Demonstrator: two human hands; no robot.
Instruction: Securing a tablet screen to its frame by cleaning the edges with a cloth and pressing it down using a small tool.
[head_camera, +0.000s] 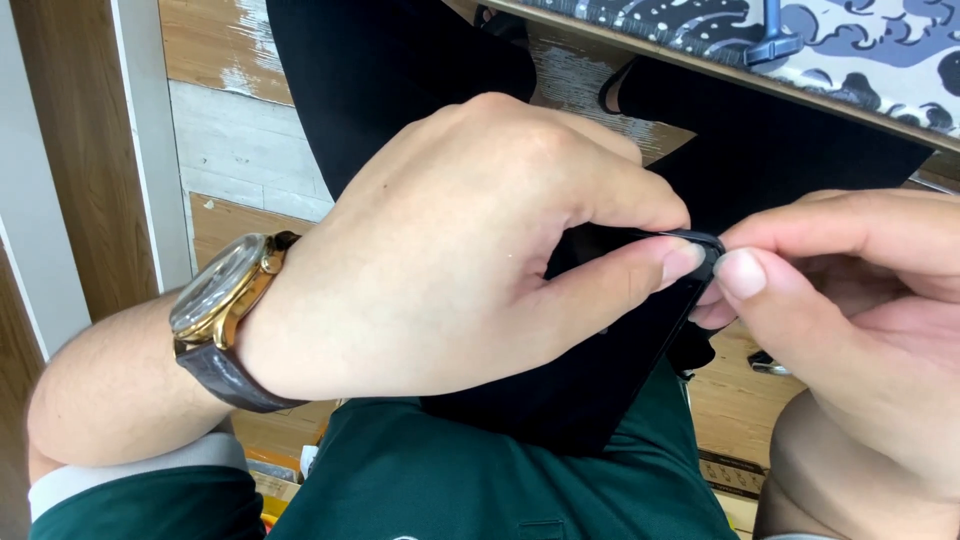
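Right at the centre of the action is a small black clip (703, 243), a rounded plastic piece with a dull sheen, sitting at the top corner of a flat black panel (590, 380). The panel is dark, smooth and featureless, and it slopes down and left from the clip toward the person's lap. How the clip joins the panel is hidden by the fingers.

The left hand (450, 250) comes in over the top, curled tight, thumb tip pressed against the clip from below and forefinger over it from above: a closed pinch with the clip in between. The right hand (850, 310) meets it from the other side, thumb nail facing up, thumb and fingers shut on the same clip so the two thumbs all but touch. The rest of the right fingers fold under and out of sight.

On the left wrist sits a watch (222, 290), gold case, pale dial, dark brown leather strap. Below the panel lies dark green cloth (480, 480). Behind the hands a black garment (400, 60) hangs down, and top right runs a table edge (700, 60) with a blue-and-white wave-patterned mat (860, 50). The floor (240, 150) is worn wood planks.
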